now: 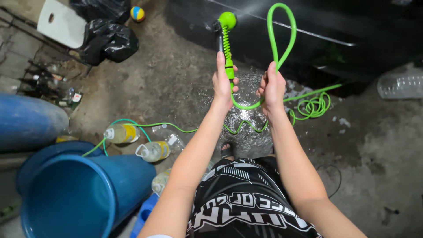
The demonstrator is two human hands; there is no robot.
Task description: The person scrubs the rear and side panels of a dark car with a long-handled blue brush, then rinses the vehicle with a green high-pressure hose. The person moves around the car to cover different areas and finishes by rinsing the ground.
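Fingers of the left hand are clamped around the handle of the green spray nozzle, index finger laid straight along its black trigger bar; fingers of the right hand are closed on the green hose where it rises into a tall loop. Largest item: the dark car body, spanning 12 to 2 o'clock, with the nozzle head aimed toward it. Next, the blue bucket at 8 o'clock, with a blue barrel above it at 9 o'clock. Black rubbish bags lie at 11 o'clock beside a small striped ball. Wet concrete floor shines around 12 o'clock below both hands. Spare hose lies coiled at 2 o'clock. Plastic bottles of yellowish liquid stand at 9 o'clock near the bucket rim. Handling judgement: the hose appears light, soft and springy, likely slippery when wet, and prone to kinking at the loop; the rigid nozzle handle offers the secure grip, with the hose best supported just behind it.
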